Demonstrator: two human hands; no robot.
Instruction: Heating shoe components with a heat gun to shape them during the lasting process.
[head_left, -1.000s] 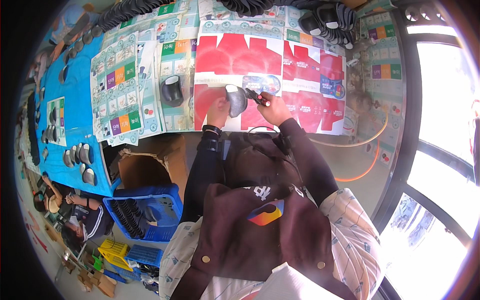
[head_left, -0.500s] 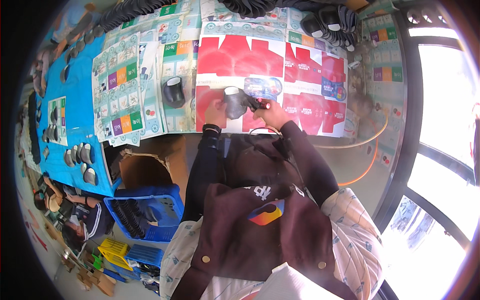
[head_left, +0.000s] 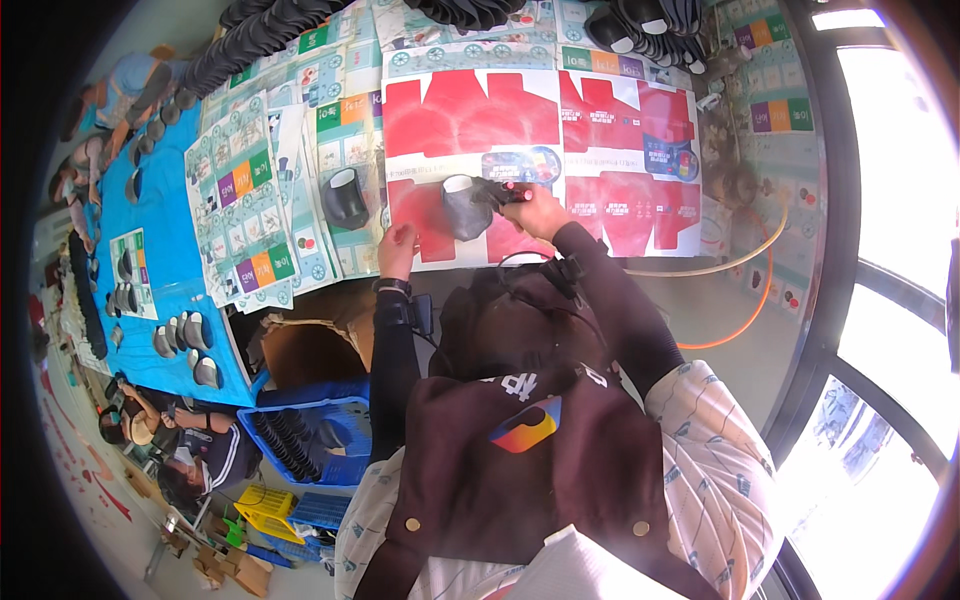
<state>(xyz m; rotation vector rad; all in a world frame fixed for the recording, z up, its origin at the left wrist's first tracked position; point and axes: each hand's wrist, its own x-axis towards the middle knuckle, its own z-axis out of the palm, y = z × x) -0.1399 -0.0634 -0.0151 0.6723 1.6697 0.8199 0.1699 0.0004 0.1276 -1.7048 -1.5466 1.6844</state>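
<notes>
A dark grey, rounded, shell-like piece with a pale oval patch at its top (head_left: 466, 210) lies on the red-and-white printed sheet (head_left: 470, 115). My right hand (head_left: 536, 212) is closed around a black hand-held tool with red parts (head_left: 508, 193), whose front end meets the piece's right side. I cannot make out the tool's exact kind. To the left of the piece, and apart from it, my left hand (head_left: 398, 248) is held over the sheet's near edge with its fingers loosely bent and nothing visible in them. A similar black piece (head_left: 346, 199) lies farther left.
More dark pieces are stacked along the far edge (head_left: 640, 30). A blue-covered table (head_left: 165, 255) with several pieces stands at left. Below it are a blue crate (head_left: 345, 420) and a cardboard box (head_left: 310, 350). An orange hose (head_left: 768, 300) curves at right. Other people sit at far left.
My left hand has let go of the grey piece and moved left and nearer to me. My right hand stays at the piece's right side with the tool. The view has shifted slightly.
</notes>
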